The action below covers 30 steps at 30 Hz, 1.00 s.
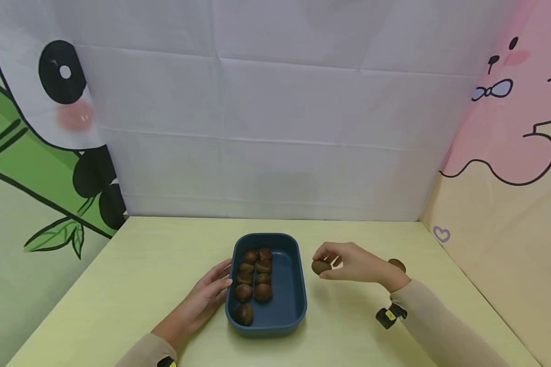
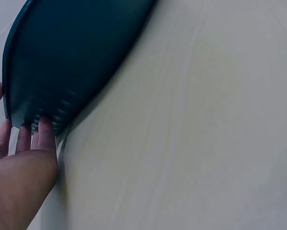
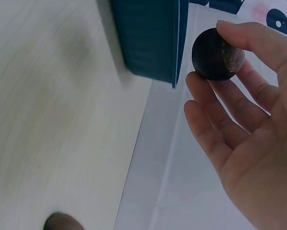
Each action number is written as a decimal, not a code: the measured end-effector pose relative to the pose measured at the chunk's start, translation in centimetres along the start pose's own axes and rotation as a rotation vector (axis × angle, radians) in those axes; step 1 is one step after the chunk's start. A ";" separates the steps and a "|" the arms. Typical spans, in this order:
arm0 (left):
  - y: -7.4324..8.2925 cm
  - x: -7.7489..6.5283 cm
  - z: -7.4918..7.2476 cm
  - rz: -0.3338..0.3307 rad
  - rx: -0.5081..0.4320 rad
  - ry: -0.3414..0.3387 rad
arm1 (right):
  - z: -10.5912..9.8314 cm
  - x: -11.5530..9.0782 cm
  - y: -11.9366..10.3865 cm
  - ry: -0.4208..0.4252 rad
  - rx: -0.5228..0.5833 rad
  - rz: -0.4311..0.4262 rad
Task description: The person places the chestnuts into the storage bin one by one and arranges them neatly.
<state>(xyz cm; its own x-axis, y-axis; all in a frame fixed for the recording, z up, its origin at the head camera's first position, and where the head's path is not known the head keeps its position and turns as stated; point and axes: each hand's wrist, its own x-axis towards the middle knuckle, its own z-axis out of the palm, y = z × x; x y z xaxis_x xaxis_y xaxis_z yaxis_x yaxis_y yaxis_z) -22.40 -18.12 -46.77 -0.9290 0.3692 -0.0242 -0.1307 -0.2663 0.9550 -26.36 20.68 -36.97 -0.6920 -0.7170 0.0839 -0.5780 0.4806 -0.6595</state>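
Observation:
Between thumb and fingertips, my right hand [image 1: 349, 261] pinches a brown chestnut [image 1: 321, 266] above the table, just right of a dark blue tray. The right wrist view shows this chestnut [image 3: 214, 55] with its dark shell and a paler, rough base. Several chestnuts [image 1: 263, 292] sit inside the tray [image 1: 290, 331], in two rough columns along its left half. My left hand [image 1: 206, 295] rests against the tray's left side, its fairly straight fingers [image 2: 46, 134] touching the ridged outer wall. Another chestnut [image 1: 397, 264] lies on the table behind my right wrist, partly hidden.
The pale wood-patterned table [image 1: 165, 255] ends at a white sheet backdrop [image 1: 275, 173]. Cartoon-printed side panels [image 1: 500, 219] stand left and right. The right half of the tray's floor is bare.

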 end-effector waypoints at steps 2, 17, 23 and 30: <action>-0.1 0.0 0.0 0.002 0.003 0.000 | 0.7 1.0 -0.6 -0.015 0.017 -0.022; -0.1 0.1 0.1 -0.012 0.004 0.033 | 7.2 5.8 -2.9 -0.168 -0.029 -0.202; 0.0 0.2 0.1 -0.011 0.019 0.032 | 8.9 6.8 -3.4 -0.207 -0.110 -0.243; 0.0 0.1 0.1 -0.013 0.028 0.024 | 10.5 7.1 -3.4 -0.204 -0.318 -0.227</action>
<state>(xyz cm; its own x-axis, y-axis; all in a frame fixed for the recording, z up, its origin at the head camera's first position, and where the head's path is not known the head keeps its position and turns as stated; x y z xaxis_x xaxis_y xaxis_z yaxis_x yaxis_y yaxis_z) -22.47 -17.96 -46.71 -0.9353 0.3513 -0.0436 -0.1335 -0.2361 0.9625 -24.79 8.67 -41.96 -0.4511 -0.8920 0.0295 -0.8317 0.4081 -0.3764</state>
